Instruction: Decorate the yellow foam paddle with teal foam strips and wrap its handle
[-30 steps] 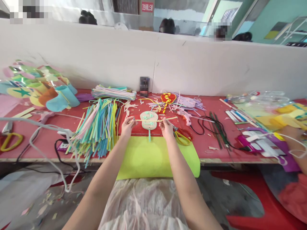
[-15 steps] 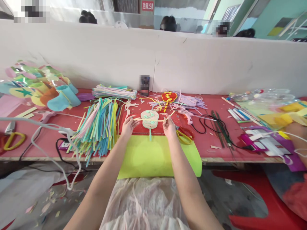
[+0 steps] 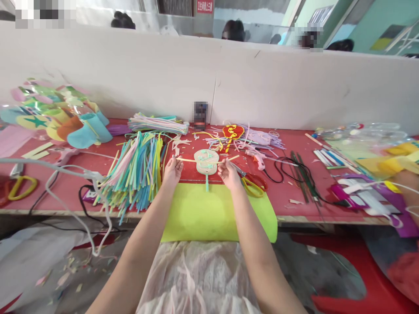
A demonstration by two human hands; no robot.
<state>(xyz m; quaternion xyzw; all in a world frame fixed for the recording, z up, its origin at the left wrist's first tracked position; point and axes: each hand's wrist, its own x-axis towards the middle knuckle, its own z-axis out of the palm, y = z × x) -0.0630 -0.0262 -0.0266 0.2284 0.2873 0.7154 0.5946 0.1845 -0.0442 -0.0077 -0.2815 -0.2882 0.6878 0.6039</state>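
Observation:
A thin pale yellow craft strip is stretched level between my two hands. My left hand pinches it near its left end; my right hand pinches it farther right, and a short end sticks out past those fingers. Behind the strip, in my view, is a small round pale fan-shaped piece with mint-green decorations and a mint handle pointing toward me. I cannot tell whether the strip touches this piece. Scissors with yellow and red handles lie just right of my right hand.
Pastel strips are heaped at left, with another bundle behind. A pink glue gun and black cable lie at right. A red-and-yellow fan shape is farther back. A lime-green sheet hangs over the table's front edge.
My right hand has shifted slightly left along the strip, and its fingers are more bunched. The strip is straighter. The whole view has moved a little.

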